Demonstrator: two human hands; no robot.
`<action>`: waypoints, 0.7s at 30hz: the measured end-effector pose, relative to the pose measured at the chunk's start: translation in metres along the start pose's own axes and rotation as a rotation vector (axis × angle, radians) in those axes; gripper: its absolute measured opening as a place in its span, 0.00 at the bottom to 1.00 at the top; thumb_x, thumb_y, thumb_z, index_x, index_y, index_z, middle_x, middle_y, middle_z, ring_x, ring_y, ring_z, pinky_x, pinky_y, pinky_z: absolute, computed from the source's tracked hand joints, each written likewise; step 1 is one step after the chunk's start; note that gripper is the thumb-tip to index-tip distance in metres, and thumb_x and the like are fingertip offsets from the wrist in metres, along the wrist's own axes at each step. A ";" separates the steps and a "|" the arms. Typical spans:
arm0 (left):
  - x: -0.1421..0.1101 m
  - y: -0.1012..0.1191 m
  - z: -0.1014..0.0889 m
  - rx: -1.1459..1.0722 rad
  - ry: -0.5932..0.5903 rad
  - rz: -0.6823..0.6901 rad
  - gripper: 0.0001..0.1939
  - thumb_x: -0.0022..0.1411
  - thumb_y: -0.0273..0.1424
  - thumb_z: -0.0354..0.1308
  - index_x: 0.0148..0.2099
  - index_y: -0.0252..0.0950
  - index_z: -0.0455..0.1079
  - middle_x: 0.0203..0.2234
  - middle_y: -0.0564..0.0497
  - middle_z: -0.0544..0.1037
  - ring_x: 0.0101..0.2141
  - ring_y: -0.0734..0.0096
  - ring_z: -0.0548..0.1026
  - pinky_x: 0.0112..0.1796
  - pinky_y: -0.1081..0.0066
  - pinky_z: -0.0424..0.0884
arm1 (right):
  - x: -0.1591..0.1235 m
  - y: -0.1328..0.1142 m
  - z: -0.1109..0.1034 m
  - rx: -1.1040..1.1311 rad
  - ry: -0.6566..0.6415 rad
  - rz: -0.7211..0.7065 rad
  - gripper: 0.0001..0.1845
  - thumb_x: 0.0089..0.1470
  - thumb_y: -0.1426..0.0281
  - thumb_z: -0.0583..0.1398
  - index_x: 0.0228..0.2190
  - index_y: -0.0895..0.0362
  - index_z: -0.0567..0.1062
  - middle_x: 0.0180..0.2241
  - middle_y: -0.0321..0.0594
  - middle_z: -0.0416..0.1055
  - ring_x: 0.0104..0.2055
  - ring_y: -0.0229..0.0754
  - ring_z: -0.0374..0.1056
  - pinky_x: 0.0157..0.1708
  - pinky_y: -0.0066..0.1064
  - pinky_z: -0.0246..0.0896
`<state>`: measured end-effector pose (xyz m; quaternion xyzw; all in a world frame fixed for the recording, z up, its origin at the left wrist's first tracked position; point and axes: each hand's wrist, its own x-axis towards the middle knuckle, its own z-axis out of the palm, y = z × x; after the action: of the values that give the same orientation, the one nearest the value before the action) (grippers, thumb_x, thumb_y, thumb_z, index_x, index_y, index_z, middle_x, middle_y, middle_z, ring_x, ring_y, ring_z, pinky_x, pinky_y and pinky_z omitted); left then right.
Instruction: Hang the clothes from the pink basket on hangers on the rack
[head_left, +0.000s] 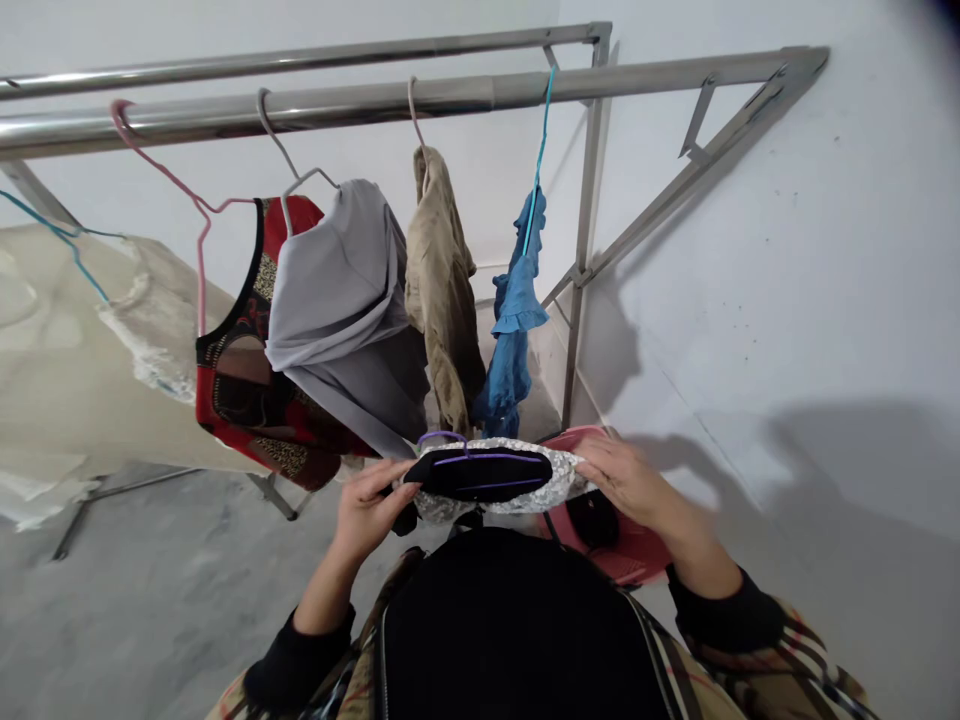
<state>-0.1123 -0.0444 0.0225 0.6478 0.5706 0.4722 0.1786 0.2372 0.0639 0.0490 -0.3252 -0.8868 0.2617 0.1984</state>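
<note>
Left hand (367, 510) and right hand (626, 480) both closed on opposite ends of black lace-edged garment (480, 478) with purple trim, held above pink plastic basin (634, 555) on grey concrete floor (150, 540); stainless drying rack (300, 105), hanging clothes (345, 300), white wall (750, 300) beyond

A stainless steel drying rack (300, 105) carries a grey top (337, 300), khaki shirt (441, 290) and blue garment (514, 330) on wire hangers (274, 135). A pink basin (637, 558) sits on the concrete floor (150, 570).
</note>
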 end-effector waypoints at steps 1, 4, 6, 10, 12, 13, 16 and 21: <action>0.002 0.002 0.003 0.001 -0.025 0.041 0.09 0.60 0.32 0.61 0.42 0.37 0.80 0.22 0.51 0.77 0.24 0.74 0.74 0.27 0.75 0.69 | 0.001 -0.004 0.002 -0.017 -0.028 -0.010 0.19 0.65 0.62 0.49 0.27 0.53 0.72 0.28 0.40 0.72 0.32 0.42 0.66 0.36 0.34 0.61; 0.006 0.006 0.009 0.033 -0.091 0.135 0.11 0.62 0.30 0.60 0.46 0.37 0.79 0.23 0.51 0.75 0.24 0.75 0.72 0.27 0.76 0.68 | 0.001 -0.011 0.007 0.001 -0.078 -0.013 0.20 0.65 0.61 0.49 0.25 0.53 0.70 0.25 0.38 0.70 0.29 0.41 0.65 0.32 0.33 0.60; 0.009 0.007 0.011 0.068 -0.114 0.174 0.11 0.63 0.31 0.59 0.47 0.37 0.78 0.24 0.51 0.75 0.25 0.75 0.73 0.27 0.76 0.68 | -0.003 -0.012 0.005 0.058 -0.065 -0.012 0.20 0.65 0.61 0.50 0.25 0.54 0.71 0.24 0.36 0.69 0.28 0.39 0.65 0.31 0.31 0.60; 0.014 0.003 0.008 0.131 -0.119 0.230 0.14 0.63 0.37 0.60 0.48 0.37 0.77 0.24 0.51 0.74 0.26 0.74 0.72 0.28 0.76 0.67 | -0.019 -0.011 -0.020 0.142 0.038 -0.009 0.16 0.64 0.64 0.53 0.27 0.54 0.74 0.23 0.35 0.72 0.25 0.37 0.66 0.29 0.28 0.61; 0.015 -0.002 0.007 0.142 -0.119 0.237 0.16 0.62 0.38 0.61 0.49 0.37 0.76 0.26 0.49 0.77 0.29 0.72 0.74 0.30 0.74 0.69 | -0.030 -0.010 -0.040 0.126 0.091 0.033 0.17 0.63 0.63 0.54 0.24 0.53 0.74 0.20 0.35 0.71 0.22 0.36 0.65 0.25 0.27 0.60; 0.014 -0.006 0.007 0.155 -0.105 0.232 0.16 0.62 0.38 0.62 0.49 0.38 0.76 0.29 0.48 0.78 0.31 0.70 0.75 0.33 0.72 0.71 | -0.036 -0.009 -0.051 0.106 0.101 0.062 0.18 0.62 0.62 0.55 0.23 0.53 0.75 0.19 0.35 0.71 0.20 0.36 0.65 0.23 0.26 0.60; 0.007 -0.017 0.010 0.239 0.031 0.153 0.12 0.63 0.35 0.60 0.48 0.39 0.77 0.34 0.46 0.80 0.36 0.67 0.77 0.39 0.68 0.73 | -0.056 -0.004 -0.083 0.010 0.134 0.235 0.18 0.57 0.57 0.57 0.24 0.54 0.78 0.23 0.38 0.76 0.23 0.40 0.70 0.25 0.28 0.64; -0.014 -0.031 0.014 0.208 0.160 -0.071 0.13 0.63 0.36 0.58 0.47 0.36 0.76 0.29 0.50 0.79 0.30 0.71 0.77 0.36 0.71 0.74 | -0.082 0.005 -0.134 -0.254 0.426 0.722 0.23 0.47 0.47 0.59 0.31 0.51 0.82 0.32 0.41 0.81 0.35 0.54 0.76 0.31 0.37 0.67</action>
<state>-0.1169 -0.0441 -0.0139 0.6024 0.6514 0.4540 0.0814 0.3679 0.0557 0.1364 -0.6828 -0.6807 0.1304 0.2310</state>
